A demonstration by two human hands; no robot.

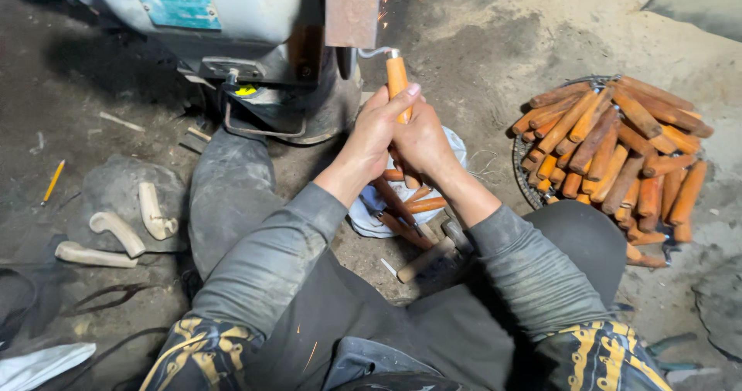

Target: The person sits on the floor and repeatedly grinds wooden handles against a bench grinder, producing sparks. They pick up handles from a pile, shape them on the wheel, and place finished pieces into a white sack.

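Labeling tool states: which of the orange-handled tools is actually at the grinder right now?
The orange-handled tool gripped by both the left hand and right hand, its metal end up at the grinder with sparks. The others lie heaped in the basket or under the hands.

Both your arms reach forward from the bottom of the view, elbows bent and apart, forearms angling inward until the wrists nearly meet. Grey sleeves cover them down to the wrists. Your left hand (372,132) is raised, its fingers curled closed, the thumb stretched up and forward with its nail showing. Your right hand (423,145) sits just beside it and slightly lower, touching it, knuckles up, fingers wrapped shut in the same grip. Both wrists are bare and bent slightly upward, and your knees spread wide beneath the arms.
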